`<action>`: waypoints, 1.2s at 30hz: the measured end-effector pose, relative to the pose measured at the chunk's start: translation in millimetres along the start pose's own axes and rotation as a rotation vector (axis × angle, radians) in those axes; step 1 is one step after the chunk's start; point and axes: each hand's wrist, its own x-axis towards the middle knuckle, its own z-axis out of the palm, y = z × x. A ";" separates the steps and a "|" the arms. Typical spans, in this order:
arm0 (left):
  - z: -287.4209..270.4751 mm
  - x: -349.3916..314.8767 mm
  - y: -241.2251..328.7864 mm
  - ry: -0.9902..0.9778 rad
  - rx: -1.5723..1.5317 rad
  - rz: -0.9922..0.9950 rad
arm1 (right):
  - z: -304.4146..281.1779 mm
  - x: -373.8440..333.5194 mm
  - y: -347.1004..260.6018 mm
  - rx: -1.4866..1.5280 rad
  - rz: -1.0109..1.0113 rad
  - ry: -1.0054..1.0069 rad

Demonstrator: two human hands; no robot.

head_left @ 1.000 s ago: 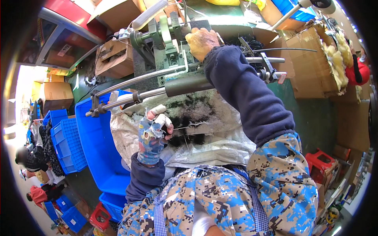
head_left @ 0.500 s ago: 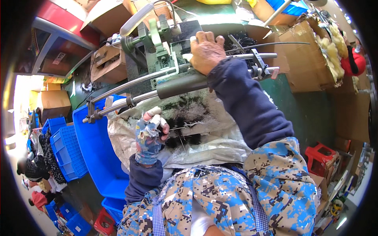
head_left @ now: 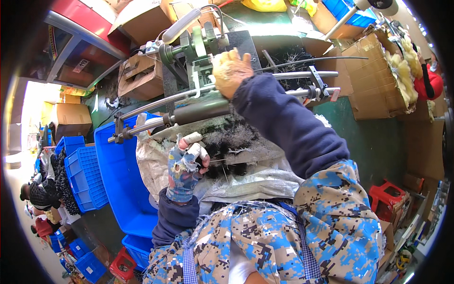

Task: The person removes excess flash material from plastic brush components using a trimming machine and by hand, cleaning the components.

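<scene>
My left hand (head_left: 185, 165), in a torn blue patterned glove with white-wrapped fingertips, is curled above my lap. Its fingers are closed on a thin wire (head_left: 218, 161) that sticks out to the right. Below lies a white woven sack (head_left: 265, 182), strewn with black bristles (head_left: 231, 137). Farther off, my right hand (head_left: 231, 71) reaches palm down over a bench machine (head_left: 198, 45), beside its metal rod. Its fingers are bent and bunched, with the tips hidden behind the hand. A dark roller sleeve (head_left: 201, 111) on a steel bar crosses in front of the machine.
A large blue bin (head_left: 118, 184) stands left of my lap, with a blue crate (head_left: 87, 177) beyond it. Open cardboard boxes stand at left (head_left: 139, 78) and right (head_left: 371, 75). A red stool (head_left: 385, 199) is at right. Other people (head_left: 428, 83) sit at the edges.
My right hand has moved left along the machine, from the dark plate toward the clamp and rod. My left hand has hardly moved. The whole view has shifted slightly.
</scene>
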 end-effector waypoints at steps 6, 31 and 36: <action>-21.1 -0.5 -8.0 0.025 -0.077 0.007 | -41.6 0.9 52.9 -0.085 0.145 -0.070; -12.9 -9.5 -8.6 0.134 0.043 0.010 | -33.6 77.8 98.3 -0.433 -0.046 -0.357; -16.0 -8.5 -11.0 0.104 0.041 -0.011 | -39.1 78.9 101.3 -0.345 0.017 -0.470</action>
